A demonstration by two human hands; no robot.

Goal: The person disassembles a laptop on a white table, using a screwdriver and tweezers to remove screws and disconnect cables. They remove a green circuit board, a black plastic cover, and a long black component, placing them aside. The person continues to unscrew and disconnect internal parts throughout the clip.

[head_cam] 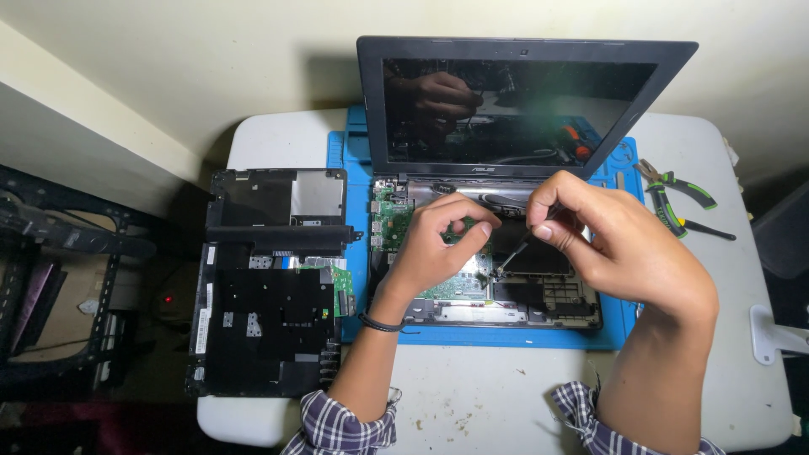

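Observation:
An opened laptop base (pixel 556 299) with its green circuit board (pixel 390 223) bared lies on a blue mat (pixel 354 168); the dark screen (pixel 514 109) stands upright behind. My left hand (pixel 434 240) rests curled on the board, fingertips pinched near the middle. My right hand (pixel 611 244) grips a thin dark screwdriver (pixel 511 254) whose tip points down into the base beside the left fingers.
A black removed laptop cover with keyboard underside (pixel 270 286) lies on the white table (pixel 489 404) at the left, overhanging its edge. Green-handled pliers (pixel 674 198) lie at the right of the mat. A dark rack (pixel 59 278) stands off the table's left side.

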